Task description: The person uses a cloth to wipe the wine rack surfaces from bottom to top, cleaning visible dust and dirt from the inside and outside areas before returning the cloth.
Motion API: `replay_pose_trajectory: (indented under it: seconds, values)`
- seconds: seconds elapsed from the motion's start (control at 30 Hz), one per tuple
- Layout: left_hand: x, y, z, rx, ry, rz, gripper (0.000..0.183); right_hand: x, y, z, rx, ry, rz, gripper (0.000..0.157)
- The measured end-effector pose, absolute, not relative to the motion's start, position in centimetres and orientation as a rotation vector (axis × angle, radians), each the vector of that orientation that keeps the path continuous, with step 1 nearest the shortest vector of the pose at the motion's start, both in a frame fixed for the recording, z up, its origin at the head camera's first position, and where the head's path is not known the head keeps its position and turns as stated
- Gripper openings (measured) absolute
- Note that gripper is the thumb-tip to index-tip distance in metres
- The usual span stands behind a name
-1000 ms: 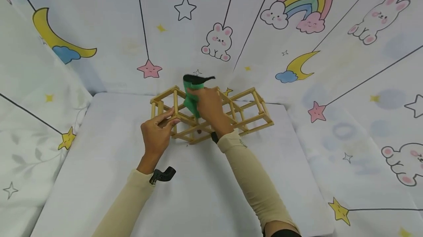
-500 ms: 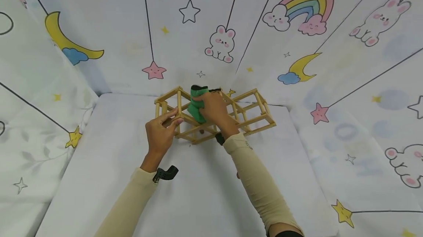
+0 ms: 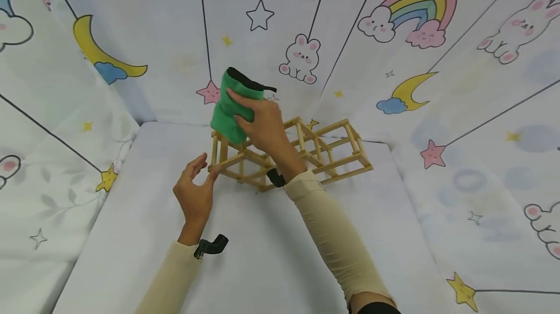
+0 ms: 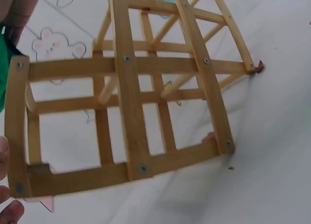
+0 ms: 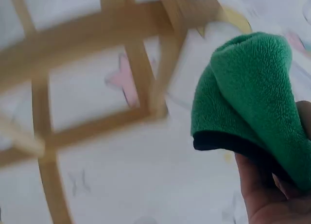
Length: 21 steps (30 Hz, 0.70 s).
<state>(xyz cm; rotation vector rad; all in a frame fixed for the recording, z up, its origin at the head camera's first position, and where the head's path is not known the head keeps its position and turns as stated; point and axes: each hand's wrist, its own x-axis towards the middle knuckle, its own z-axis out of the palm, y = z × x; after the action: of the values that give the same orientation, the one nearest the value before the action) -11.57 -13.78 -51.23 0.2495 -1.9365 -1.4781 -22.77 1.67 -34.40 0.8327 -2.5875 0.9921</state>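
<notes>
A wooden rack (image 3: pixel 252 176) of pale slats and posts stands on the white table, with open square compartments. In the head view, my right hand (image 3: pixel 268 127) holds a folded green cloth (image 3: pixel 225 112) with black edging, above the rack's left end. The right wrist view shows the cloth (image 5: pixel 248 93) pinched between thumb and fingers, apart from the blurred frame. My left hand (image 3: pixel 194 197) is at the rack's left front corner, fingers spread and thumb at the corner. In the left wrist view, only its fingertips (image 4: pixel 10 212) show beside the rack's end post (image 4: pixel 17 127).
The white table (image 3: pixel 245 255) spreads in front of the rack. Behind and at the sides hangs a printed curtain (image 3: pixel 175 37) with stars, moons and rabbits. A black wrist mount (image 3: pixel 212 245) sticks out from the left wrist.
My right hand lifted the cloth out of the rack's middle and moved it up and left over the left end. My left hand released the front post and shifted left to the corner.
</notes>
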Motion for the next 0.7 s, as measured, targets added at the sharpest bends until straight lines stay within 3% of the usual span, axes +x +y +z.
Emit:
replay_pose_trajectory:
  seconds: [0.33,0.57,0.7]
  values:
    - [-11.9,-13.4,-53.5,0.324,-1.855,-1.579,0.032,-24.8,-3.7,-39.0,0.991,-2.939,0.285,0.053]
    - [-12.5,-13.4,-53.4,0.350,-1.750,-1.614,0.029,-25.0,-3.8,-37.0,1.154,-3.227,0.370,0.063]
    - [-12.7,-13.8,-53.7,0.358,-1.699,-1.633,0.029,-24.9,-4.2,-36.8,1.132,-3.061,0.411,0.060]
